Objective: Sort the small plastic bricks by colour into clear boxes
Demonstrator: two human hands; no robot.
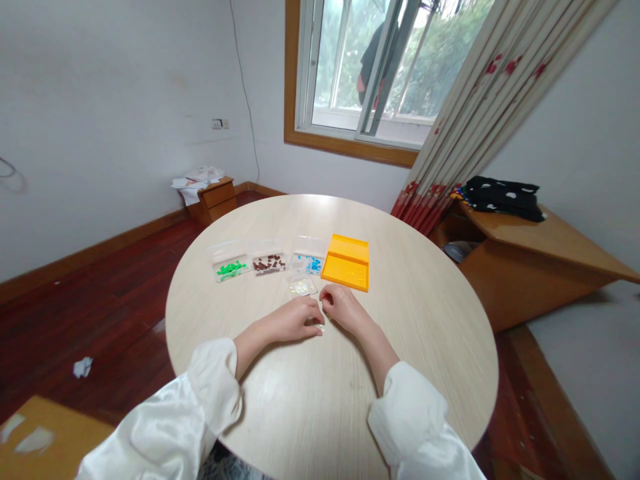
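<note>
My left hand [296, 319] rests low over the table, its fingers curled and the thumb close to the fingertips. Small pale pieces [321, 327] show at those fingertips, too tiny to name. Just to the right, my right hand [343, 308] is closed in a pinch; what lies between its fingers is hidden. Beyond both hands sits a small clear tray [303, 287] with pale, shiny pieces in it. Behind my right hand lies an open yellow plastic case [346, 269], with a few small raised bits in its near half.
Clear lidded boxes stand in a row: one with green pieces [231, 269], one with dark brown pieces [269, 264], one with blue pieces [314, 264]. All are on the round wooden table [320, 407]. A wooden desk [545, 253] stands at the right, a small cabinet [219, 199] behind left.
</note>
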